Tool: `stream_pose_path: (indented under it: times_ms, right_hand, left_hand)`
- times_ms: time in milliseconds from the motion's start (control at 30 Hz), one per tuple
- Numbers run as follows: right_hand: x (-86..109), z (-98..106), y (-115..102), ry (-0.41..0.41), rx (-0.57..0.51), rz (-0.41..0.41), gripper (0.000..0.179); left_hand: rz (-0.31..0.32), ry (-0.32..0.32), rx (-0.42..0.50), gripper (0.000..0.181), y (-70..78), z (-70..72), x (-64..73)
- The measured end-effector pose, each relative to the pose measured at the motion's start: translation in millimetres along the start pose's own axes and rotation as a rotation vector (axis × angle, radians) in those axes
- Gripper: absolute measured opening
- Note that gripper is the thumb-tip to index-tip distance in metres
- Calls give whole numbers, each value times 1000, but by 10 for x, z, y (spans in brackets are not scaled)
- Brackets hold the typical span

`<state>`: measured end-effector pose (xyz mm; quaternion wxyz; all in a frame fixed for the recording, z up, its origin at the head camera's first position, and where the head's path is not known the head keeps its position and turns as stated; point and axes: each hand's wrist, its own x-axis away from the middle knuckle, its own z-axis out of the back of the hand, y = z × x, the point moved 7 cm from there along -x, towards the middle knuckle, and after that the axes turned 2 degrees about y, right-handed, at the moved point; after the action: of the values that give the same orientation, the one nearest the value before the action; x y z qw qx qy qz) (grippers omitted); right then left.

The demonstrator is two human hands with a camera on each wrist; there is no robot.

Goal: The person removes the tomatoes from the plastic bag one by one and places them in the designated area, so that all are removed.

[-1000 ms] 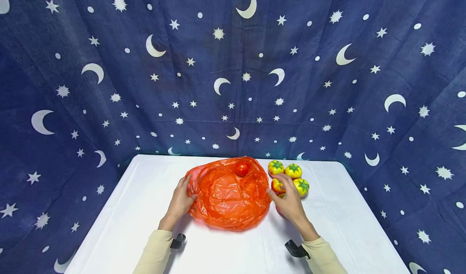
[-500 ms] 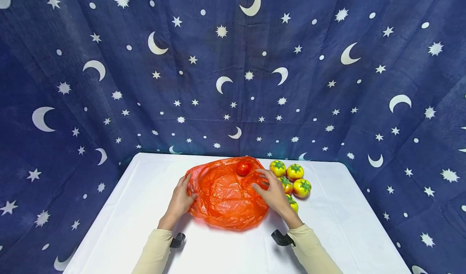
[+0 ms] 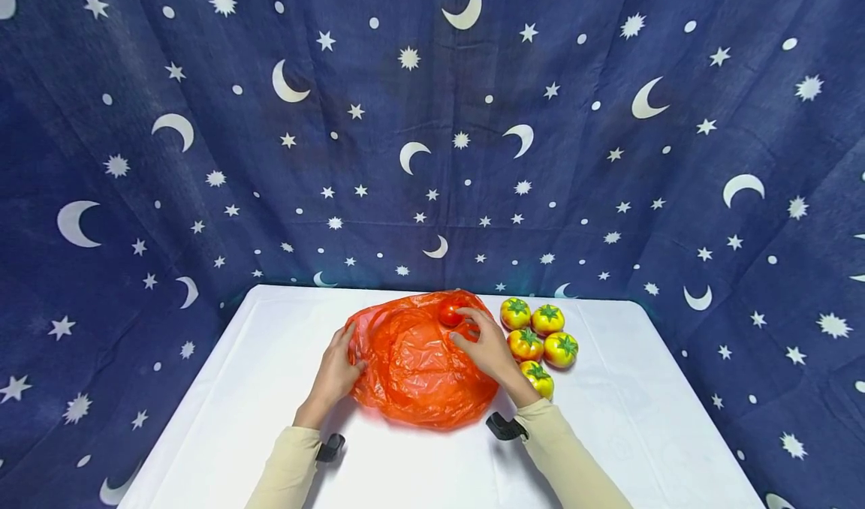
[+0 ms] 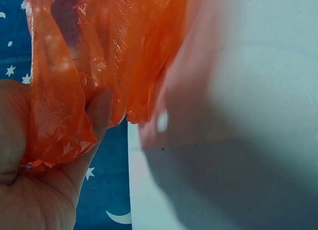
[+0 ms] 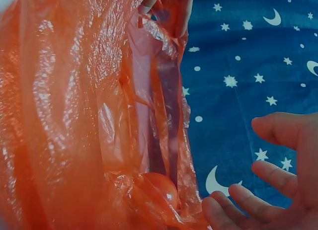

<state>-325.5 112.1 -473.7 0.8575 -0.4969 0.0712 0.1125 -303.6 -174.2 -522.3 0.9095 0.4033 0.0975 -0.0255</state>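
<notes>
An orange-red plastic bag lies spread on the white table with its mouth held up. My left hand grips its left edge; in the left wrist view the thin film passes between thumb and fingers. A glossy red tomato lies at the bag's far side, partly behind film in the right wrist view. Over the bag's right part is my right hand, holding nothing, its fingers loosely bent and apart near the tomato. Beside it on the right sit several yellow-red tomatoes with green star-shaped tops.
The white-covered table extends to both sides of the bag and toward me. Behind it hangs a dark blue curtain with moons and stars. A black wrist device sits at my right cuff, with another at my left.
My right hand has moved left from over the yellow-red tomatoes to above the bag, near the red tomato. The left hand keeps its grip on the bag's edge.
</notes>
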Motion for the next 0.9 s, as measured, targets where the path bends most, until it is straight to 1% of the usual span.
stream_pose_path:
  times_ms: [67,167,300,400,500,667,833,900]
  right_hand:
    - [-35,-36,8,-1,11,7,48]
    - [-91,-86,26,-4,37,-4,47]
    - [-181,-150,71,-13,98,-48,50]
    - [-246,-193,100,-21,141,-68,51]
    - [-306,-239,113,-26,161,-74,51]
    - [-394,-288,137,-26,200,-106,50]
    - [-470,-321,194,-38,230,-130,50]
    - [-487,-330,217,-37,242,-119,50]
  left_hand:
    - [-2,-1,-5,85,0,-5,2]
    - [-6,1,-8,85,1,-8,3]
    - [-12,7,-5,84,10,-6,-2]
    - [-24,9,3,84,27,-7,-5]
    - [-34,12,4,83,34,-3,2]
    - [-33,21,-9,83,34,7,5]
    - [-26,15,-5,83,44,11,-15]
    - [-21,13,-3,83,42,11,-16]
